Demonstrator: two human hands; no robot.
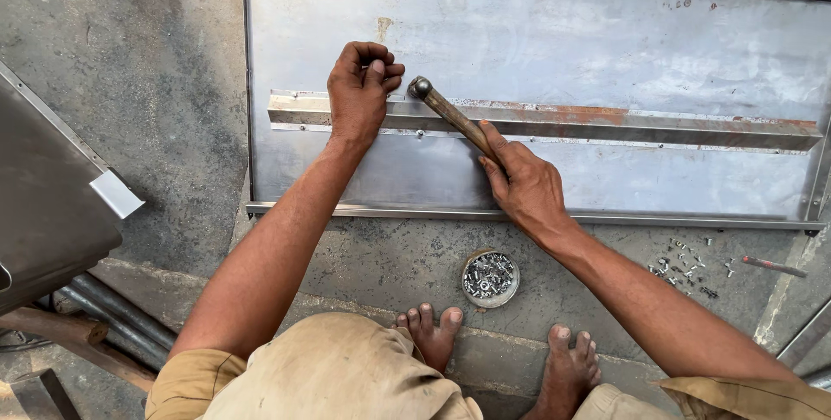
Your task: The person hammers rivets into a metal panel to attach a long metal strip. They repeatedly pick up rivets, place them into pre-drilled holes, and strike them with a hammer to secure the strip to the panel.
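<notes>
— Two hands at work, both over the metal sheet (537, 39) on the floor. What can't you make out?

— What the left hand (359, 91) pinches. It is curled into a tight fist on the strip (606, 126) that runs across the sheet, thumb pressed on the forefinger; anything between them is too small to see. The sheet itself is cut off at the top and right edges.

— And the right hand (524, 186)?

— Wrapped firmly round the handle of a hammer (446, 113). The palm hides the handle's lower end. The head lies on the strip just beside the left fist; whether it touches the metal I cannot tell.

— Materials?

— The sheet is dull grey steel, smeared and scuffed, with a folded lip along the near edge. The strip is a long raised bar with rust patches toward the right. The hammer has a worn brown wooden handle and a small rounded steel head.

— Around it?

— A round tin (490, 278) of shiny small fasteners sits on rough concrete near the bare feet. More loose fasteners (684, 262) are scattered to the right, beside a thin rod (773, 267). Pipes (117, 320) are half hidden at the left, under another grey panel (48, 203)
</notes>
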